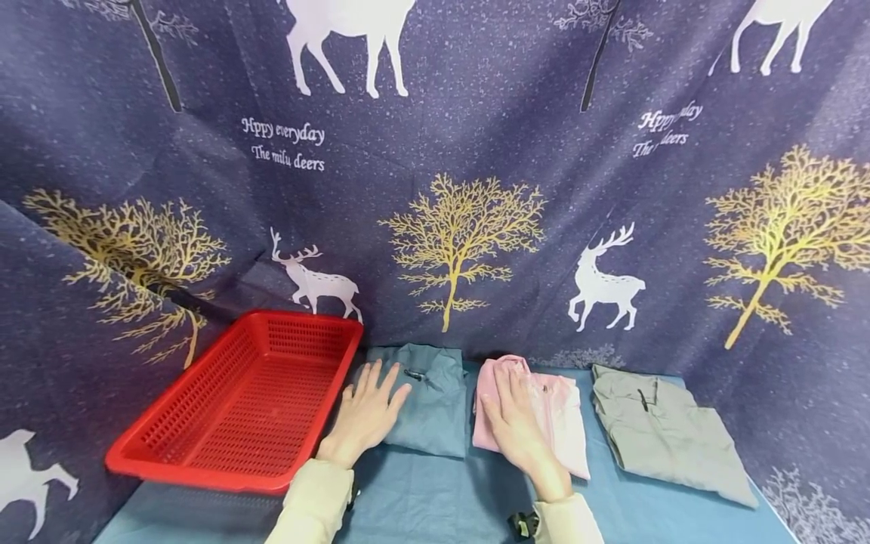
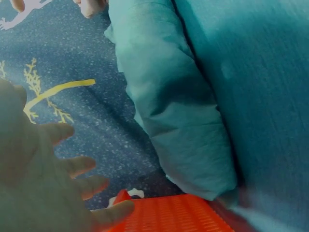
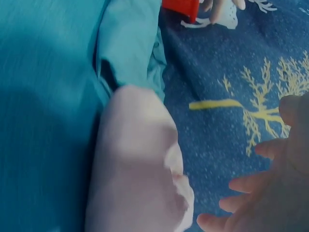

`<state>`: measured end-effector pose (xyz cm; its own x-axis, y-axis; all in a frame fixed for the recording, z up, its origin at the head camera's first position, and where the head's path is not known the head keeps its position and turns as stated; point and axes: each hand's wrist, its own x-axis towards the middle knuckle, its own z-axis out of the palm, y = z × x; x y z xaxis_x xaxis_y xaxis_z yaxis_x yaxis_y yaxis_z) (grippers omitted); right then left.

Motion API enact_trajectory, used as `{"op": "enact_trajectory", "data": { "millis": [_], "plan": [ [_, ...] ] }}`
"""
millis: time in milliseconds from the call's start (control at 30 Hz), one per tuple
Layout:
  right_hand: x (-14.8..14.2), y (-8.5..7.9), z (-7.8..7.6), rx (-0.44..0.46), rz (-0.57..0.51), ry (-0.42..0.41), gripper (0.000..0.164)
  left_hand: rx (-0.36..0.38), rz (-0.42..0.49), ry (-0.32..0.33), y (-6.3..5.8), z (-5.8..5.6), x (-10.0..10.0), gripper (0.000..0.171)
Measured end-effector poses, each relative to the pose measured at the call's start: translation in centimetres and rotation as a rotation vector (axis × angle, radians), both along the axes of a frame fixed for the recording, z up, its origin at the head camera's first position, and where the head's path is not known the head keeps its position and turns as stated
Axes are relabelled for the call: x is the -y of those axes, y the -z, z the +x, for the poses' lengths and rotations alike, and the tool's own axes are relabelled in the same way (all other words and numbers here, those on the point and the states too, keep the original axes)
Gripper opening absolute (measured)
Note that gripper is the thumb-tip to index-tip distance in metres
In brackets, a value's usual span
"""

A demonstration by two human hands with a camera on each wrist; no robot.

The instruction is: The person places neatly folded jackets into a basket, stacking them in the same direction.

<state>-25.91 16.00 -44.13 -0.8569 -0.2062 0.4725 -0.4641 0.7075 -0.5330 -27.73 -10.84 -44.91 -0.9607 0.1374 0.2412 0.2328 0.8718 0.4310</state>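
Observation:
Both hands are held out with spread, straight fingers and hold nothing. My left hand (image 1: 367,412) is over the left side of a folded teal garment (image 1: 431,419), which has a small dark detail near its top. In the left wrist view a gap shows between the palm and that garment (image 2: 178,111). Over a folded pink garment (image 1: 566,423) is my right hand (image 1: 513,415), partly hiding it. The right wrist view shows this hand (image 3: 275,183) apart from the pink cloth (image 3: 135,164). A folded grey-green garment (image 1: 669,438) lies farther right, untouched.
A red perforated plastic basket (image 1: 272,412) stands at the left, with its bare bottom visible. Blue cloth (image 1: 435,499) covers the table. Behind it hangs a dark curtain (image 1: 469,136) printed with deer and trees.

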Motion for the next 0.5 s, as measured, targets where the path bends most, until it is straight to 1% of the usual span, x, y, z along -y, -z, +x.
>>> {"op": "enact_trajectory", "data": {
  "millis": [167,300,400,500],
  "plan": [
    [1.5,0.3,-0.4,0.027,-0.095,0.003,0.06,-0.015,0.015,-0.016,0.3,-0.6,-0.2,0.064],
    [2.8,0.6,-1.0,-0.024,-0.137,0.012,0.058,-0.025,0.04,-0.023,0.3,-1.0,-0.4,0.061],
    [3.9,0.9,-1.4,-0.034,-0.164,0.029,0.055,-0.019,0.061,-0.026,0.5,-1.2,-0.5,0.059],
    [5.0,1.3,-1.7,0.01,-0.209,0.047,0.053,-0.007,0.078,-0.025,0.8,-1.4,-0.4,0.058]
  ]
}}
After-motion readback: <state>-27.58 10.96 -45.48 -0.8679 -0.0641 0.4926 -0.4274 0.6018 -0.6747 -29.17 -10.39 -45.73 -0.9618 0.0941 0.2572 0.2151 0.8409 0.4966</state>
